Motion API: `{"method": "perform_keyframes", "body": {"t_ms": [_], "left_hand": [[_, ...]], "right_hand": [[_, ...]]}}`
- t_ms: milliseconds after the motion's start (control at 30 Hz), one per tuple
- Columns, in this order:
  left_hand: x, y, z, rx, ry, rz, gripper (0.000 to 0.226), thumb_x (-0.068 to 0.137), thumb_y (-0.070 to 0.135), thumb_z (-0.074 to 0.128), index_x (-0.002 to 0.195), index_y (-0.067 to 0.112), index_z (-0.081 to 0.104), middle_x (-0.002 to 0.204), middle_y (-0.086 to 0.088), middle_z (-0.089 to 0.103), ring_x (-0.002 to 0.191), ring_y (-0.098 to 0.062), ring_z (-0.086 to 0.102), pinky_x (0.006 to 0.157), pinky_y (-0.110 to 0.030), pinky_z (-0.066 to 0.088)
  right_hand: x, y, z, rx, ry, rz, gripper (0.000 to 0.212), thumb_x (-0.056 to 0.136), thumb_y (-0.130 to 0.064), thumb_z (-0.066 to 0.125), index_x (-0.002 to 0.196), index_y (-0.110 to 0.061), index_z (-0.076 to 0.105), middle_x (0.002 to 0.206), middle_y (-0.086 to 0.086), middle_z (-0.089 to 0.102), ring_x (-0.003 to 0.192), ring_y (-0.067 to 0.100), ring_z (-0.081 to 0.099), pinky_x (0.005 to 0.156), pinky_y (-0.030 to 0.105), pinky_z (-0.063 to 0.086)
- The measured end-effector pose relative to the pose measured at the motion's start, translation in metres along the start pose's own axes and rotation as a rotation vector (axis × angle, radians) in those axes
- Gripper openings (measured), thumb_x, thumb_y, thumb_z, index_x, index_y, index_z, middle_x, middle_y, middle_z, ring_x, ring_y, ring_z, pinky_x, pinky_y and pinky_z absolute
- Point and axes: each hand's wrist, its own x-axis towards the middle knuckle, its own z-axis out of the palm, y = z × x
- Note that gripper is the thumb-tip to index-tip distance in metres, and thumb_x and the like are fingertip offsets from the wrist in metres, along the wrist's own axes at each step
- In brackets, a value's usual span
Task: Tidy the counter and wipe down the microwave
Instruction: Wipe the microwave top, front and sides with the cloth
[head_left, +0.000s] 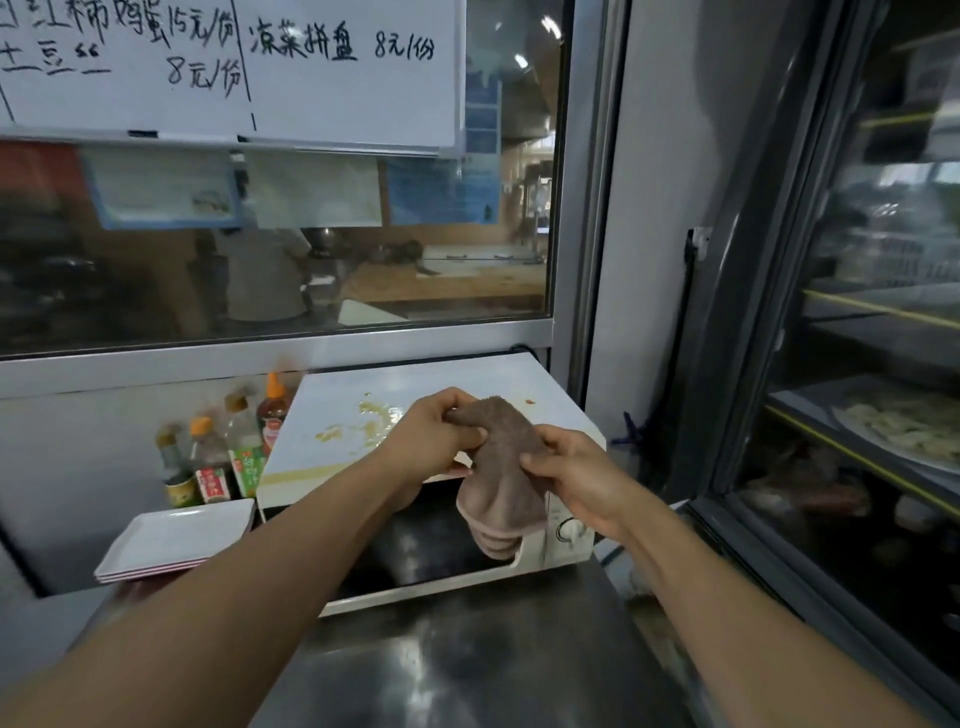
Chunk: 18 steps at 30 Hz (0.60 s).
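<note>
Stainless counter (467, 649) carries a white microwave (431, 467), its top smeared with yellowish residue (371, 423). In front of it, the left hand (436, 436) and right hand (576, 473) both pinch a brown cloth (501, 473), held in the air. Sauce bottles (223, 452) and stacked white trays (176, 540) stand beside the microwave's left.

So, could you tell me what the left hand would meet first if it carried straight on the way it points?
The left hand, gripping the brown cloth, points forward and to the right. Going on, it would likely reach the soiled top of the microwave, near the yellowish smears; depth is unclear from one view.
</note>
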Motion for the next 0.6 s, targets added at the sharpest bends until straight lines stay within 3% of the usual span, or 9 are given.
{"method": "perform_keyframes", "body": {"t_ms": [133, 233, 300, 367, 467, 600], "left_hand": [[0.044, 0.000, 0.012, 0.024, 0.150, -0.069, 0.027, 0.081, 0.011, 0.071, 0.072, 0.015, 0.045, 0.067, -0.004, 0.056, 0.056, -0.013, 0.051, 0.051, -0.023, 0.040], [0.079, 0.002, 0.026, 0.107, 0.188, -0.059, 0.031, 0.078, 0.021, 0.074, 0.071, 0.015, 0.045, 0.065, -0.004, 0.057, 0.053, -0.012, 0.050, 0.051, -0.023, 0.040], [0.102, 0.005, 0.038, 0.077, 0.197, -0.081, 0.031, 0.078, 0.022, 0.073, 0.072, 0.015, 0.044, 0.067, -0.004, 0.059, 0.055, -0.014, 0.052, 0.055, -0.025, 0.043], [0.121, 0.003, 0.050, 0.018, 0.202, -0.153, 0.028, 0.081, 0.023, 0.071, 0.076, 0.016, 0.045, 0.068, -0.005, 0.060, 0.054, -0.015, 0.054, 0.053, -0.025, 0.047], [0.141, -0.014, 0.059, 0.089, 0.223, -0.259, 0.020, 0.083, 0.017, 0.069, 0.087, 0.014, 0.050, 0.078, -0.009, 0.065, 0.059, -0.018, 0.060, 0.049, -0.024, 0.048], [0.150, -0.042, 0.047, 0.575, 0.226, -0.260, 0.040, 0.082, 0.016, 0.066, 0.119, 0.014, 0.051, 0.109, -0.008, 0.063, 0.095, -0.023, 0.062, 0.076, -0.031, 0.049]], "right_hand": [[0.037, -0.004, -0.040, -0.140, 0.111, -0.004, 0.012, 0.092, -0.009, 0.055, 0.100, -0.012, 0.064, 0.102, 0.011, 0.069, 0.098, 0.025, 0.065, 0.089, 0.037, 0.053], [0.065, -0.013, -0.074, -0.273, 0.176, -0.055, 0.012, 0.091, -0.009, 0.056, 0.101, -0.014, 0.062, 0.099, 0.008, 0.068, 0.092, 0.020, 0.065, 0.078, 0.030, 0.053], [0.084, -0.022, -0.092, -0.338, 0.230, -0.091, 0.016, 0.089, -0.008, 0.059, 0.101, -0.019, 0.060, 0.097, 0.004, 0.066, 0.087, 0.016, 0.064, 0.071, 0.026, 0.052], [0.107, -0.026, -0.106, -0.408, 0.309, -0.111, 0.022, 0.086, -0.009, 0.062, 0.098, -0.026, 0.057, 0.100, 0.002, 0.062, 0.087, 0.015, 0.062, 0.074, 0.029, 0.054], [0.136, -0.017, -0.120, -0.641, 0.350, -0.101, 0.021, 0.086, -0.016, 0.062, 0.103, -0.027, 0.054, 0.107, 0.002, 0.060, 0.089, 0.014, 0.057, 0.072, 0.024, 0.048], [0.153, 0.009, -0.124, -1.057, 0.263, -0.027, 0.049, 0.090, -0.032, 0.055, 0.136, -0.021, 0.041, 0.137, 0.014, 0.036, 0.123, 0.031, 0.039, 0.102, 0.038, 0.038]]}}
